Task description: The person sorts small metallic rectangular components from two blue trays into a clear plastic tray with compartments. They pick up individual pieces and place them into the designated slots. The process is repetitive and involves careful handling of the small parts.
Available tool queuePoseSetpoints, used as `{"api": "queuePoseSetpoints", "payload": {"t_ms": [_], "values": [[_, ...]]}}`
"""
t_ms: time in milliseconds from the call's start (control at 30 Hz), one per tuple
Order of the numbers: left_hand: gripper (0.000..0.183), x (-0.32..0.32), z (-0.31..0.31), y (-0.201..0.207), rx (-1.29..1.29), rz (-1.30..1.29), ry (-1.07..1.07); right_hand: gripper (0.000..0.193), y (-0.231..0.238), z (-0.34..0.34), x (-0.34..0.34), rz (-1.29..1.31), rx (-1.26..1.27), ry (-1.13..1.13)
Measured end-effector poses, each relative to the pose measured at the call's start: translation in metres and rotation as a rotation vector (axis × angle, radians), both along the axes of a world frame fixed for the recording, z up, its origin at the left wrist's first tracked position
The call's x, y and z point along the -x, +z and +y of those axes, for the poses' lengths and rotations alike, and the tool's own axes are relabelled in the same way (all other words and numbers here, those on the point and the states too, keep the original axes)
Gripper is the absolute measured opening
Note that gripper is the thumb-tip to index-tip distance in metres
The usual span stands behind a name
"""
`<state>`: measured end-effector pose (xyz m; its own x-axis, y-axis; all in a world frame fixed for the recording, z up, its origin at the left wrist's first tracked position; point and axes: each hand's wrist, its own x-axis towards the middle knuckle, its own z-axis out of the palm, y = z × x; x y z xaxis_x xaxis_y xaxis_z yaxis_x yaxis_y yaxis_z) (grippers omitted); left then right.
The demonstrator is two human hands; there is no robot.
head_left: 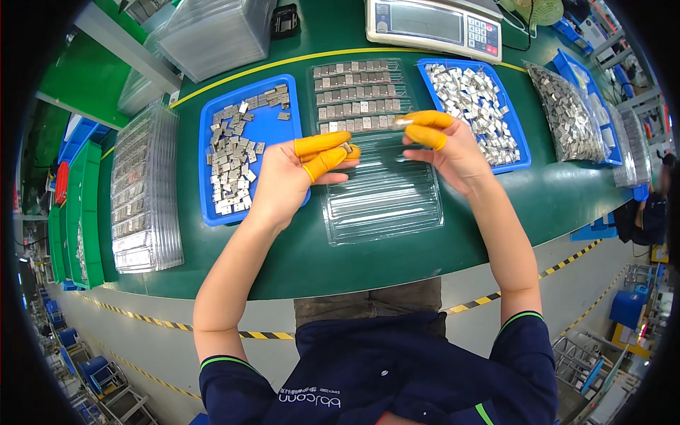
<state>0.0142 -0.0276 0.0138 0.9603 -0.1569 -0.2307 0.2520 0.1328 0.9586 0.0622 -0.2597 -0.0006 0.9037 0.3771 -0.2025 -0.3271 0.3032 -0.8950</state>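
Observation:
My left hand (289, 173), with yellow finger cots on some fingers, pinches a small metal connector piece (346, 147) over the middle of a clear plastic blister tray (382, 205). Across from it my right hand (452, 145), also in yellow finger cots, grips another small silvery piece (402, 122) between thumb and fingertips. Several rows of grey metal pieces (358, 91) fill the tray's far part; its near part shows bare ridged plastic. To the left lies a blue tray (207, 142) of loose grey pieces. A second blue tray (523, 134), heaped with shinier pieces, sits to the right.
A digital scale (425, 27) stands at the back. Stacked filled blister trays (145, 191) are at the left, with green bins (83, 212) beyond. Clear tray stacks (216, 39) stand back left. A bag of metal pieces (565, 113) lies at the right.

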Motion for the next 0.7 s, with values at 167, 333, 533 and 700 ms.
{"api": "queuePoseSetpoints", "payload": {"t_ms": [167,333,533,700], "values": [[0.030,0.006,-0.004,-0.007,0.083,0.003,0.006,0.029,0.001,0.014,0.009,0.011,0.049,0.028],[0.027,0.009,-0.004,-0.013,0.027,-0.062,-0.006,0.025,-0.005,0.017,0.015,-0.046,-0.003,0.049],[0.023,0.011,-0.006,-0.023,-0.112,-0.219,0.037,0.025,-0.011,0.024,0.018,-0.102,0.007,0.073],[0.023,0.012,-0.006,-0.020,-0.048,-0.162,0.092,0.026,-0.003,0.030,0.024,-0.045,0.040,0.059]]}}
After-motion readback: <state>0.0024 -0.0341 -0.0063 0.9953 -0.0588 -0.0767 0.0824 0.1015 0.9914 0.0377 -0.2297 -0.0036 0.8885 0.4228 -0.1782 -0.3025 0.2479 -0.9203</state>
